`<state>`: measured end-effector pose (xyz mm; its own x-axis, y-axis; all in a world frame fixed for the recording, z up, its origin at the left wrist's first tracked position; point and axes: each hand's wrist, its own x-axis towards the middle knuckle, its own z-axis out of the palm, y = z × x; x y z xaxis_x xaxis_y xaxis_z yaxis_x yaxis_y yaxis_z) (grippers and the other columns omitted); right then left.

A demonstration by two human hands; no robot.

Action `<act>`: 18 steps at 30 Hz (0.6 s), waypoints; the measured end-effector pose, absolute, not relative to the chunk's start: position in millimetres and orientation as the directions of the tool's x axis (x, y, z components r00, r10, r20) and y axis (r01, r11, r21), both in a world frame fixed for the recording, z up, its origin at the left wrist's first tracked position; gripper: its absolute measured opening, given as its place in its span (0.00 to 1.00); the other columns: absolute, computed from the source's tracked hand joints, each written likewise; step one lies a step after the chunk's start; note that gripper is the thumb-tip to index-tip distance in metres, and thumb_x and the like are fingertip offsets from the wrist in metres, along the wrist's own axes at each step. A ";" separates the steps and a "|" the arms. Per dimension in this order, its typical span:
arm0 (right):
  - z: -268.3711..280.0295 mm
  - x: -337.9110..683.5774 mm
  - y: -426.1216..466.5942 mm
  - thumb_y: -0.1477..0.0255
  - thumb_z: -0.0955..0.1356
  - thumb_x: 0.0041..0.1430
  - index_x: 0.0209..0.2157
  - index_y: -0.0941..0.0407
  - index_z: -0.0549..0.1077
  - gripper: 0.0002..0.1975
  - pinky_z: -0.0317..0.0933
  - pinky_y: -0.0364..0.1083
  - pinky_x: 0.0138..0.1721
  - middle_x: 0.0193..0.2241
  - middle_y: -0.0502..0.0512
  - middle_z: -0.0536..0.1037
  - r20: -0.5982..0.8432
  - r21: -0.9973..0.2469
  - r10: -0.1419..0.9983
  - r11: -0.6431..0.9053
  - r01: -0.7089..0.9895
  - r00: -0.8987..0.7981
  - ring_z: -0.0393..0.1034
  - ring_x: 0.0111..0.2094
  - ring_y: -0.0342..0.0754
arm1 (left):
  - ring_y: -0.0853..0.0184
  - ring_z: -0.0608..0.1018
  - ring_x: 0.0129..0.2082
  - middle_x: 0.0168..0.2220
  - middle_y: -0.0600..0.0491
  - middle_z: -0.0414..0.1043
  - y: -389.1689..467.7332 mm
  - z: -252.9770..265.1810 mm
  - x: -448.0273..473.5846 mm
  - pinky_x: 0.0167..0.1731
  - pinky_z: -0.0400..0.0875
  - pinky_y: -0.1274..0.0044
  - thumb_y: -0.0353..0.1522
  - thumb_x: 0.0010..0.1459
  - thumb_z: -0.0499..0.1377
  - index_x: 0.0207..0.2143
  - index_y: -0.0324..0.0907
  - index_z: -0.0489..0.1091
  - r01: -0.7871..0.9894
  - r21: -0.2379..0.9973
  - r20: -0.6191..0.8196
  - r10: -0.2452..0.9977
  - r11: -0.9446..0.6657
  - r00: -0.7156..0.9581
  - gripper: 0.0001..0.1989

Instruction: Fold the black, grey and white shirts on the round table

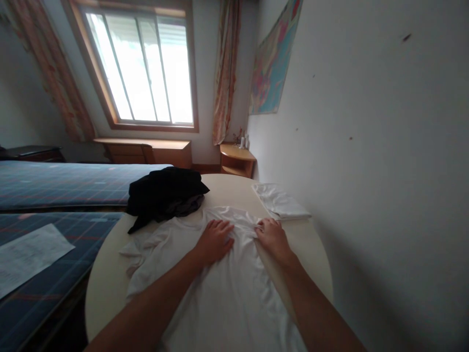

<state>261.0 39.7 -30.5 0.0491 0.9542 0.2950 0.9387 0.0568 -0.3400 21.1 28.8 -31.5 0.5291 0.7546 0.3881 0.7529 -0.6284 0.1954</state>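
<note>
A white T-shirt point(223, 293) lies spread and wrinkled over the round table point(106, 278), one sleeve reaching out to the left. My left hand point(215, 240) rests on the upper part of the shirt, its fingers extended over the cloth. At the shirt's right upper edge my right hand point(271, 237) is closed, with the fingertips pinching the fabric. Just beyond that hand is a folded white garment point(284, 201). A heap of black clothing point(164, 193) sits at the table's far left.
A bare wall point(384, 195) runs close along the table's right side. To the left are blue plaid beds point(84, 186) with a sheet of paper point(32, 256) on the nearer one. A wooden desk point(172, 151) and a small corner shelf point(237, 156) stand beneath and beside the window point(142, 68).
</note>
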 end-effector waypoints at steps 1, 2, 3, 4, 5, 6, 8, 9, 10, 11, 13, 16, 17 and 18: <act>-31.1 262.0 41.5 0.69 0.67 0.59 0.36 0.55 0.76 0.07 0.61 0.47 0.47 0.41 0.60 0.78 0.289 -0.374 0.955 0.049 0.926 0.066 0.70 0.46 0.53 | 0.52 0.66 0.62 0.62 0.44 0.66 23.3 -31.0 24.3 0.63 0.58 0.58 0.37 0.63 0.58 0.60 0.45 0.67 0.732 0.200 0.364 0.743 -0.651 0.561 0.23; -31.1 263.3 43.8 0.70 0.66 0.58 0.35 0.55 0.75 0.06 0.61 0.47 0.45 0.37 0.59 0.78 0.280 -0.425 0.954 0.029 0.905 0.101 0.71 0.43 0.52 | 0.50 0.64 0.64 0.63 0.44 0.64 18.5 -30.6 26.7 0.63 0.57 0.56 0.38 0.63 0.57 0.61 0.47 0.67 0.714 0.207 0.338 0.734 -0.669 0.589 0.23; -30.6 265.0 46.7 0.69 0.66 0.58 0.35 0.55 0.73 0.06 0.62 0.46 0.43 0.35 0.58 0.78 0.269 -0.494 0.951 -0.001 0.869 0.154 0.72 0.41 0.52 | 0.48 0.62 0.65 0.65 0.45 0.62 14.7 -29.9 28.3 0.63 0.57 0.54 0.40 0.64 0.57 0.61 0.49 0.66 0.697 0.216 0.311 0.725 -0.683 0.614 0.24; -29.9 267.1 49.9 0.68 0.66 0.57 0.35 0.55 0.72 0.06 0.62 0.46 0.40 0.32 0.56 0.78 0.256 -0.578 0.941 -0.032 0.815 0.219 0.72 0.38 0.51 | 0.46 0.60 0.67 0.67 0.46 0.59 12.0 -29.0 29.2 0.63 0.56 0.52 0.41 0.64 0.56 0.62 0.52 0.65 0.678 0.224 0.283 0.713 -0.700 0.642 0.24; -29.0 269.7 53.1 0.67 0.67 0.55 0.35 0.54 0.71 0.06 0.63 0.46 0.38 0.31 0.55 0.77 0.240 -0.674 0.927 -0.054 0.736 0.288 0.72 0.35 0.51 | 0.45 0.58 0.67 0.68 0.48 0.57 10.3 -28.0 29.7 0.63 0.54 0.50 0.42 0.64 0.56 0.62 0.54 0.65 0.660 0.232 0.259 0.699 -0.715 0.667 0.24; -28.1 272.4 56.1 0.67 0.68 0.53 0.34 0.54 0.70 0.07 0.63 0.46 0.36 0.30 0.54 0.76 0.220 -0.765 0.911 -0.061 0.641 0.349 0.72 0.34 0.50 | 0.44 0.57 0.68 0.68 0.49 0.56 9.8 -26.8 29.9 0.63 0.53 0.49 0.42 0.64 0.56 0.62 0.55 0.64 0.643 0.239 0.241 0.686 -0.728 0.687 0.24; -26.9 277.3 60.6 0.68 0.69 0.48 0.34 0.54 0.68 0.10 0.65 0.45 0.33 0.30 0.53 0.76 0.176 -0.887 0.893 -0.038 0.461 0.414 0.72 0.31 0.50 | 0.44 0.55 0.68 0.69 0.50 0.55 11.2 -24.7 30.3 0.63 0.52 0.48 0.43 0.63 0.57 0.63 0.55 0.63 0.615 0.252 0.227 0.663 -0.747 0.713 0.26; -26.6 279.2 61.8 0.68 0.69 0.47 0.35 0.54 0.68 0.12 0.65 0.45 0.31 0.31 0.54 0.77 0.155 -0.918 0.894 -0.028 0.397 0.421 0.73 0.30 0.49 | 0.44 0.55 0.68 0.69 0.50 0.56 12.8 -24.2 30.8 0.63 0.52 0.48 0.44 0.63 0.58 0.64 0.54 0.62 0.604 0.263 0.227 0.656 -0.753 0.719 0.27; -26.3 280.7 62.2 0.68 0.69 0.46 0.36 0.54 0.68 0.14 0.66 0.45 0.29 0.32 0.54 0.77 0.135 -0.934 0.900 -0.025 0.356 0.415 0.73 0.30 0.49 | 0.45 0.56 0.68 0.68 0.49 0.57 14.7 -24.0 31.4 0.64 0.53 0.50 0.44 0.63 0.58 0.64 0.52 0.62 0.597 0.278 0.232 0.655 -0.753 0.719 0.28; -26.0 281.6 62.1 0.67 0.70 0.46 0.38 0.55 0.69 0.16 0.67 0.45 0.29 0.33 0.55 0.78 0.123 -0.942 0.909 -0.019 0.335 0.398 0.74 0.29 0.49 | 0.48 0.58 0.68 0.67 0.48 0.58 16.8 -24.3 32.1 0.64 0.53 0.52 0.43 0.63 0.57 0.64 0.50 0.62 0.597 0.297 0.243 0.663 -0.746 0.708 0.27; -24.4 282.5 60.4 0.66 0.70 0.44 0.41 0.56 0.70 0.19 0.68 0.46 0.30 0.35 0.56 0.79 0.132 -0.952 0.922 0.016 0.305 0.364 0.75 0.30 0.49 | 0.52 0.60 0.67 0.66 0.47 0.60 20.7 -25.9 33.4 0.65 0.54 0.56 0.40 0.66 0.54 0.63 0.47 0.62 0.625 0.323 0.276 0.702 -0.711 0.656 0.25; -19.0 281.6 55.9 0.70 0.70 0.42 0.40 0.57 0.73 0.20 0.69 0.48 0.36 0.35 0.57 0.79 0.249 -0.942 0.896 0.135 0.309 0.367 0.75 0.34 0.50 | 0.51 0.59 0.68 0.67 0.47 0.60 23.9 -28.9 33.7 0.65 0.52 0.54 0.39 0.66 0.53 0.64 0.46 0.62 0.723 0.308 0.309 0.784 -0.618 0.538 0.25; -16.4 280.1 54.0 0.71 0.69 0.42 0.40 0.57 0.73 0.18 0.69 0.49 0.39 0.35 0.57 0.80 0.306 -0.925 0.873 0.178 0.335 0.379 0.75 0.35 0.50 | 0.49 0.57 0.68 0.67 0.46 0.59 24.2 -29.7 33.4 0.65 0.52 0.53 0.40 0.66 0.54 0.64 0.46 0.61 0.751 0.292 0.299 0.802 -0.592 0.517 0.26; -13.8 277.7 51.8 0.71 0.68 0.43 0.39 0.57 0.74 0.17 0.69 0.50 0.41 0.34 0.57 0.80 0.361 -0.903 0.849 0.216 0.370 0.386 0.75 0.35 0.50 | 0.47 0.56 0.68 0.68 0.45 0.57 24.1 -30.3 33.0 0.65 0.51 0.51 0.41 0.64 0.55 0.64 0.47 0.61 0.769 0.276 0.279 0.814 -0.576 0.510 0.27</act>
<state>277.7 51.8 -13.8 0.3856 0.8491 0.3611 0.3702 0.2161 -0.9035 33.0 24.1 -30.3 0.5096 0.8139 0.2790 0.7692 -0.5763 0.2761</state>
